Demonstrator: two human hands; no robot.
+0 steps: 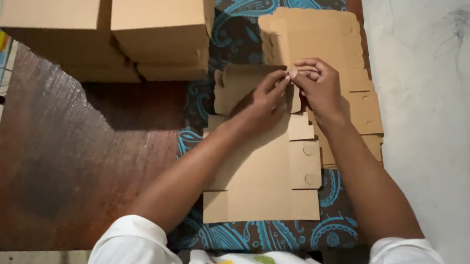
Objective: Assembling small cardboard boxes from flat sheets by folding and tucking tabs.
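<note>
Head view: 2 hands (294,89) pinch 1 flat cardboard blank (265,171), 2 box stacks (114,29) behind.

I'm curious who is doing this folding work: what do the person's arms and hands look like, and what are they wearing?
Both arms are bare from above the elbow down. The left hand and right hand wear no gloves; no rings or watch can be seen. Short white sleeves cover the upper arms, and the shirt's front carries small colourful food-like pictures.
</note>
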